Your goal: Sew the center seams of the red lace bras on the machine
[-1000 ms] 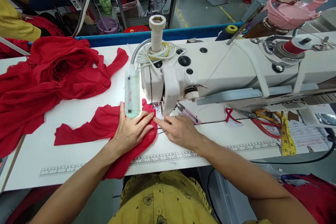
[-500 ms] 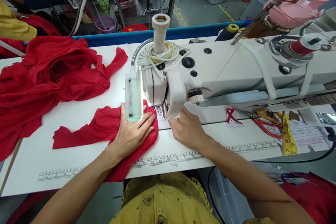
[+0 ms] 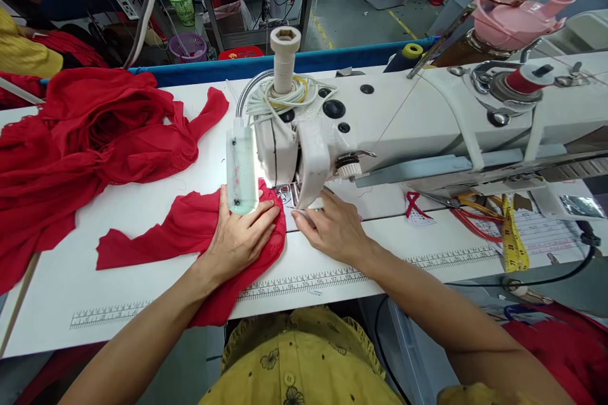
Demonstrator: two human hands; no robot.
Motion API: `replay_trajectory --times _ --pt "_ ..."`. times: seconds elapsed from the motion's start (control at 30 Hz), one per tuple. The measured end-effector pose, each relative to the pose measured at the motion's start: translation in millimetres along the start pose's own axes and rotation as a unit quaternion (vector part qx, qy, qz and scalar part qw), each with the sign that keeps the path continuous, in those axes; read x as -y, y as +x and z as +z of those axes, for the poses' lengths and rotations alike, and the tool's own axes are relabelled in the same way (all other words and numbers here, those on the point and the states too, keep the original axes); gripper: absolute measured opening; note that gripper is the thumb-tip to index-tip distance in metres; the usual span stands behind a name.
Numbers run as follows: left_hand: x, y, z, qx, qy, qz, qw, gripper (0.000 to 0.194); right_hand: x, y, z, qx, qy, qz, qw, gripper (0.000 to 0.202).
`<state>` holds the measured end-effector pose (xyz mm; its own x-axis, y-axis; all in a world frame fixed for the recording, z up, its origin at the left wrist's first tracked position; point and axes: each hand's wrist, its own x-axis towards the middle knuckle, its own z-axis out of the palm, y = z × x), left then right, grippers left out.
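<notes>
My left hand [image 3: 243, 234] lies spread on a red cloth piece [image 3: 190, 228], just left of the sewing machine's needle area. Its fingers rest near the cloth's curved edge. Right of the presser foot [image 3: 285, 195], my right hand [image 3: 335, 224] is bent, thumb toward the foot; something thin and metallic seems to lie between its fingers, too small to name. The white sewing machine [image 3: 394, 107] hides part of those fingertips. A lit lamp [image 3: 242, 171] hangs over my left fingers.
A large red cloth heap [image 3: 118, 126] covers the table's left. Scissors [image 3: 468, 205], a yellow tape measure [image 3: 513, 234] and a red ribbon scrap [image 3: 417, 207] lie at the right. Another person's yellow sleeve [image 3: 28, 50] shows at upper left.
My right hand has opened its pinch somewhat, with the thumb now reaching left and something thin showing by the fingers. My left hand and the cloth stay nearly still. The view has shifted slightly.
</notes>
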<state>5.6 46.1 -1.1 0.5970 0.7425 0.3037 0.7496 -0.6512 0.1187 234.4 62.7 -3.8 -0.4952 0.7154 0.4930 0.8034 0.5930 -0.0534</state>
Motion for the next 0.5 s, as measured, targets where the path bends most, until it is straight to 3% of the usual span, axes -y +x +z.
replay_trajectory --times 0.23,0.5 --pt "-0.1 -1.5 0.5 0.001 0.022 0.004 1.000 0.029 1.1 -2.1 -5.2 0.063 0.012 0.004 0.998 0.024" --pt "-1.3 -1.1 1.6 0.005 0.014 -0.008 1.000 0.029 -3.1 -4.5 4.1 0.020 -0.017 -0.034 0.999 0.036"
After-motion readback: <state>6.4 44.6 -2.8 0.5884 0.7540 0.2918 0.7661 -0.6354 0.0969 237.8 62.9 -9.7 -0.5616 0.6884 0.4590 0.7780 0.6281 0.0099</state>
